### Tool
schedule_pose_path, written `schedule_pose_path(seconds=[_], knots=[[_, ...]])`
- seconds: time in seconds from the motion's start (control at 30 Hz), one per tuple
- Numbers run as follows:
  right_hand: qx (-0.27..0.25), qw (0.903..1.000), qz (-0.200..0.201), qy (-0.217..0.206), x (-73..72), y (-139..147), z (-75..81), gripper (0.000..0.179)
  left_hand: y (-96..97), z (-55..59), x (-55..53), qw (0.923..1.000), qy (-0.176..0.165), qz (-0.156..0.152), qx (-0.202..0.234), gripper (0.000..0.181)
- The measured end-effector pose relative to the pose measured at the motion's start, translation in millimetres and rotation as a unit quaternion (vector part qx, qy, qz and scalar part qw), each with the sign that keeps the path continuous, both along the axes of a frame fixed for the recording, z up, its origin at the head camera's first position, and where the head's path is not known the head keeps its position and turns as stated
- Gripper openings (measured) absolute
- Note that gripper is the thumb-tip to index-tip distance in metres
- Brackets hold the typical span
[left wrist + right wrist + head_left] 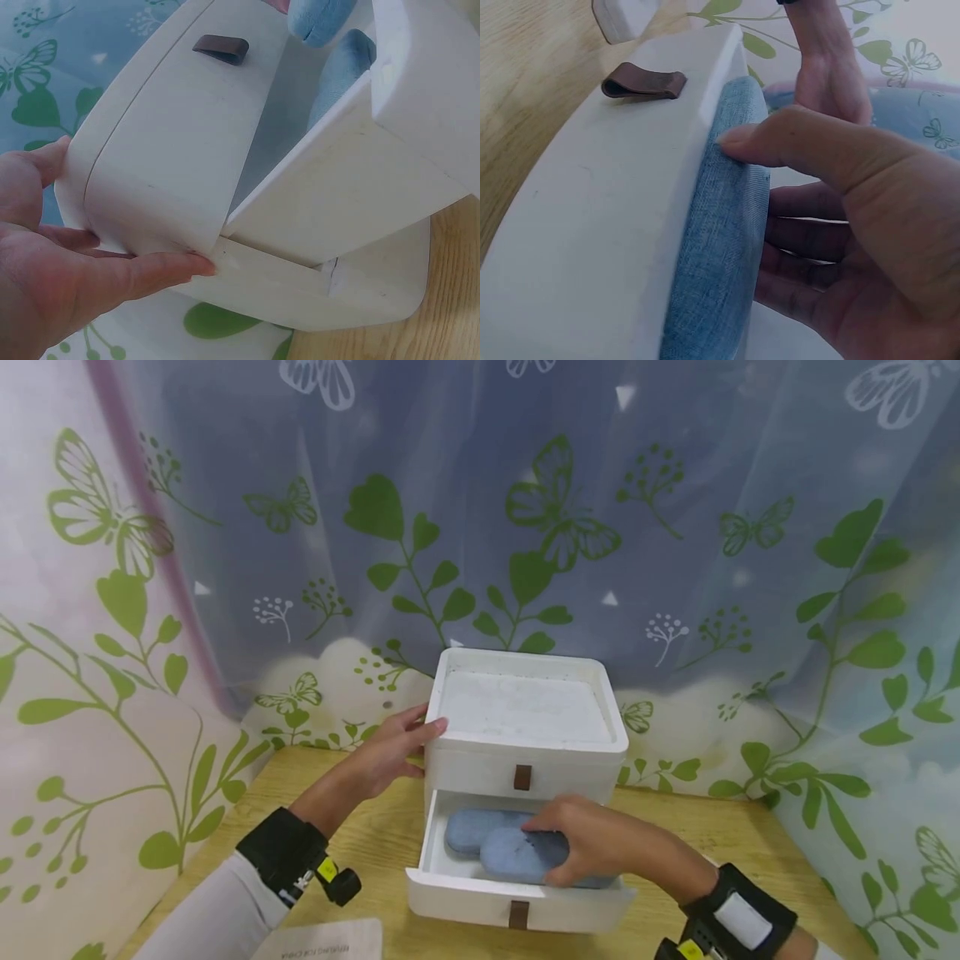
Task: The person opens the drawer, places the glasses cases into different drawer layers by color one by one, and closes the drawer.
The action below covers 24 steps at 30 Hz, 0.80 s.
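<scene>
A white two-drawer desktop organizer has its lower drawer pulled out. Inside lie blue, rounded, fabric-covered oblong cases: a rear one and a front one overlapping it. More blue shows below my right hand. That hand grips a blue case, thumb on the side by the drawer front, fingers behind it. My left hand rests against the organizer's left side, one fingertip over the top rim. In the left wrist view its lower finger lies straight along the side wall.
Brown pull tabs mark the upper drawer and the lower drawer front. The organizer stands on a wood-grain table against a leaf-and-butterfly curtain. A pale card-like item with printing lies at the front left.
</scene>
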State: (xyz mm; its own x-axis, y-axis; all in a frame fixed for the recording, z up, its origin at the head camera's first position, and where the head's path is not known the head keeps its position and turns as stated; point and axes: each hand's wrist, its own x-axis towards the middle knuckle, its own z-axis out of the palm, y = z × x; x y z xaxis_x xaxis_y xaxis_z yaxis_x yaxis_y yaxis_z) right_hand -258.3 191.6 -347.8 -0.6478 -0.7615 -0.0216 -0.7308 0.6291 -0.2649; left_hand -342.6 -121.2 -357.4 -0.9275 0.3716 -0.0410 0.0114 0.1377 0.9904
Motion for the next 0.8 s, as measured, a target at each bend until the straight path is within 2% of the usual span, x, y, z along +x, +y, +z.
schedule_pose_path(seconds=[0.47, 0.7, 0.8], knots=[[0.008, 0.9972, -0.024, -0.07, -6.9, -7, -0.5, 0.062, -1.2, 0.0, -0.4, 1.0, 0.007, -0.004, -0.004, 0.073], [-0.022, 0.9866, -0.041, -0.157, -18.5, -6, -8.8, 0.06, -1.0, -0.5, -0.2, 1.0, 0.005, -0.001, -0.004, 0.072], [-0.016, 0.9848, -0.045, -0.167, -21.6, -7, -14.8, 0.057, -0.4, -0.9, 0.1, 1.0, 0.003, 0.001, -0.003, 0.072]])
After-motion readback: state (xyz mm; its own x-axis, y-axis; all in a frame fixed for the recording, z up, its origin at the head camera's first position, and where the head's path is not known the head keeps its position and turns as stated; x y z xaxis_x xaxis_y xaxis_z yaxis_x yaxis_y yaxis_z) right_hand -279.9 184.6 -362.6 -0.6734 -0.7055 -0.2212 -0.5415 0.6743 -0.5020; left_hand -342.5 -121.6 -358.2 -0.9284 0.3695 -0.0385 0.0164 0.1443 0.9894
